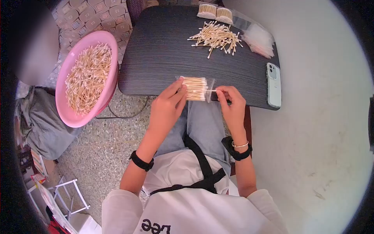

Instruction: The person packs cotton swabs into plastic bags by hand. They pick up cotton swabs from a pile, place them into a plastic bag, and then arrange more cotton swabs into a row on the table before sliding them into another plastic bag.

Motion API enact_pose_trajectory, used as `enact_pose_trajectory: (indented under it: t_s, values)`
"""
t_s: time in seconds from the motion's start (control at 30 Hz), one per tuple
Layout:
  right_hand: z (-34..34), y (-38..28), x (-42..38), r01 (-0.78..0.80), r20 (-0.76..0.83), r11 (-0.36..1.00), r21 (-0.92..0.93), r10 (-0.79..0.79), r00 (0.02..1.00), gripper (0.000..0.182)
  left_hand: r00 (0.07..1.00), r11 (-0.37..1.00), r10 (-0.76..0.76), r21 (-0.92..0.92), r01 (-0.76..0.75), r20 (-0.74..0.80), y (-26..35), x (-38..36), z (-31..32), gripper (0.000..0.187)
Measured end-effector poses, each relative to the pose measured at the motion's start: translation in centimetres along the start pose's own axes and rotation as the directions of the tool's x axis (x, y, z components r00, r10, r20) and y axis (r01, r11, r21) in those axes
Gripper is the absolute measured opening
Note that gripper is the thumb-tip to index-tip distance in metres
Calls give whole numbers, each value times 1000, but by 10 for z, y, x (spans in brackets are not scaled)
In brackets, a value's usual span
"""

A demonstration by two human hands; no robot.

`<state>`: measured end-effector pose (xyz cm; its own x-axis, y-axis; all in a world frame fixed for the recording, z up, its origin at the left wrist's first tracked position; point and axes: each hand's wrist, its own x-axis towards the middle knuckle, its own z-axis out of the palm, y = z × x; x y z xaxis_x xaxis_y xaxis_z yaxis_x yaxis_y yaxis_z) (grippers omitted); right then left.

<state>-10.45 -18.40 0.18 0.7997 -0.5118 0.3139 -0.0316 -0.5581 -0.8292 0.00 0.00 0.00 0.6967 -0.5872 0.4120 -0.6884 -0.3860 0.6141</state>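
Observation:
My left hand [168,103] grips a clear plastic bag [211,93] packed with a row of cotton swabs [194,89], close to the front edge of the black table. At the bag's right-hand opening, my right hand [233,103] pinches a single cotton swab [212,90] between thumb and finger, its far end inside the bag mouth. Further back on the table lies a loose pile of cotton swabs [216,38].
Two filled swab packs [215,13] stand at the table's back edge. Beside them is a stack of clear bags [258,39]. A phone [274,85] lies at the right edge. Left of the table [156,50], a pink basin [63,80] holds many swabs. A wall [319,117] borders the right.

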Motion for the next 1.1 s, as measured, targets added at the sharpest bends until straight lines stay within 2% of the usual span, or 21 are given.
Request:
enact_pose_trajectory:
  t_s: [0.37, 0.57, 0.67, 0.77, 0.87, 1.07, 1.1]
  values:
    - [-11, 2, -5, 2, -34, 995, -103, -6, 999, 11, 1000, 999, -12, -32, 12, 1, 2, -2, 4, 28]
    - [3, -4, -11, 76, -23, 980, -186, -82, 996, 9, 1000, 1000, -7, 5, 7, -15, 5, -2, 6, 27]
    - [8, -4, -12, 93, -26, 982, -162, -98, 995, 8, 1000, 1000, -11, 2, 11, -7, 6, -2, 3, 28]
    - [14, -1, -14, 128, -1, 971, -204, -130, 991, 9, 998, 997, 57, 47, -55, -40, 4, -2, 6, 24]
    - [15, 2, -11, 181, -1, 962, -203, -185, 983, 8, 998, 996, 62, 66, -60, -31, 5, -2, 6, 24]
    - [9, -8, -1, 34, 114, 993, -110, -21, 993, 10, 996, 993, 86, 79, -83, -24, 3, -4, 5, 28]
    - [7, -5, 2, 98, 111, 986, -137, -83, 990, 11, 996, 994, 82, 72, -81, -19, 3, -4, 5, 28]
